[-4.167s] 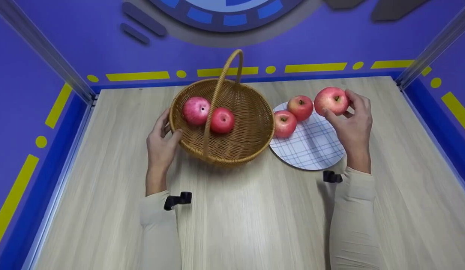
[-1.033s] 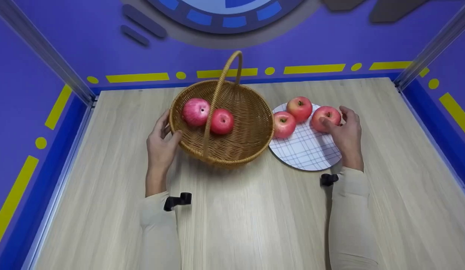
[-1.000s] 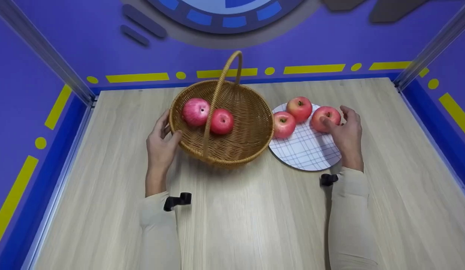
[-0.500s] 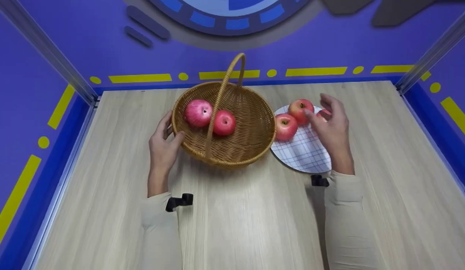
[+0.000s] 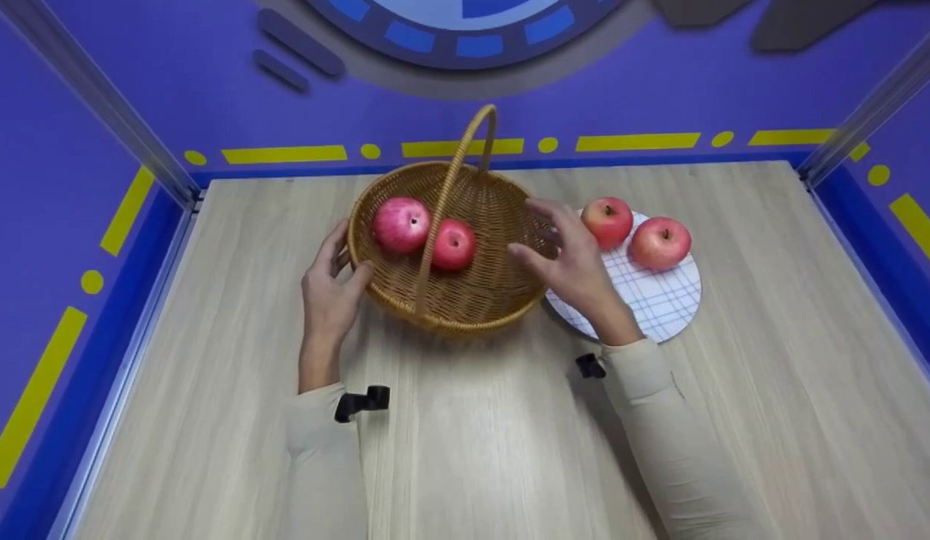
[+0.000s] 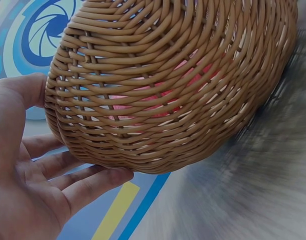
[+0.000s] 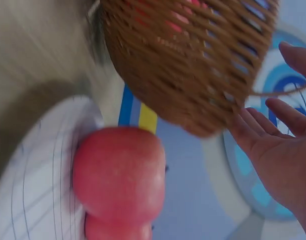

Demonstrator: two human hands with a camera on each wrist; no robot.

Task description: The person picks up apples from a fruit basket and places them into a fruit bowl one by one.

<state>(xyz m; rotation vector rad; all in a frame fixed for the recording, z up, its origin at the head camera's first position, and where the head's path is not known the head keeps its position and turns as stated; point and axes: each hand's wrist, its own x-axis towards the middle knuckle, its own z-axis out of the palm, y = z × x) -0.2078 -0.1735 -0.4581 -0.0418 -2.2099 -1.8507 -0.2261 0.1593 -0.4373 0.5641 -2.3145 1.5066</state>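
A round wicker basket point(image 5: 480, 300) with a tall arched handle holds a pink streaked apple point(image 5: 401, 225) and a smaller red apple point(image 5: 453, 244) in its left half. My left hand point(image 5: 331, 296) grips its left side, the thumb at the rim and the fingers against the outside wall, as the left wrist view also shows. Over the basket's right rim reaches my right hand point(image 5: 574, 262), fingers spread and bent, nothing held. On the checked round plate point(image 5: 660, 300) sit two apples, one at the back point(image 5: 607, 221) and one at the right point(image 5: 661, 244); the hand covers the plate's left part.
The wood-grain table point(image 5: 465, 435) runs up to a blue-purple back wall point(image 5: 210, 97) with yellow dashes. Side walls stand at left and right. The plate lies directly right of the basket, partly overlapped by it in the head view.
My right hand set an apple down at the plate's right side, let go, and moved left to the basket's right rim. My left hand has stayed on the basket.
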